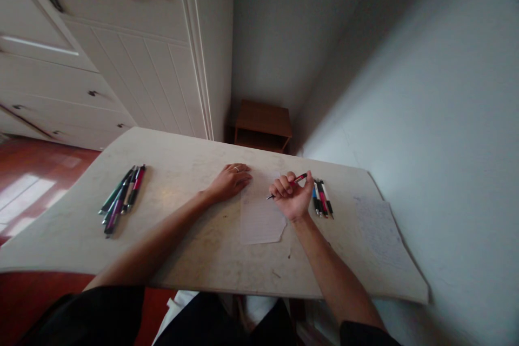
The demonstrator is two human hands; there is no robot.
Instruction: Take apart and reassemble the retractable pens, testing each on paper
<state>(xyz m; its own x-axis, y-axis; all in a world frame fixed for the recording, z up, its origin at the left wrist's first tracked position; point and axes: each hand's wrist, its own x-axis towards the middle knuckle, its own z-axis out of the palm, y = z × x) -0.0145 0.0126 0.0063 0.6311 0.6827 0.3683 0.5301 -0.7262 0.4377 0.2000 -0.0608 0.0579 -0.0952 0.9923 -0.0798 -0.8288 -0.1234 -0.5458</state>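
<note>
My right hand (292, 194) is closed around a red and black pen (300, 178), held over the right side of a lined sheet of paper (261, 221). The thumb lies near one end of the pen, and its tip points left. My left hand (230, 181), with a ring on one finger, rests flat at the sheet's upper left edge, fingers stretched out and holding nothing. Just right of my right hand lies a row of several pens (323, 198) with blue, black and red barrels.
A bunch of several pens (124, 200) lies on the left of the white table (182, 259). At the right edge is a sheet covered in writing (377, 227). Beyond the table stand a brown wooden shelf (263, 118) and a white cabinet (154, 81); a wall (446, 119) borders the right.
</note>
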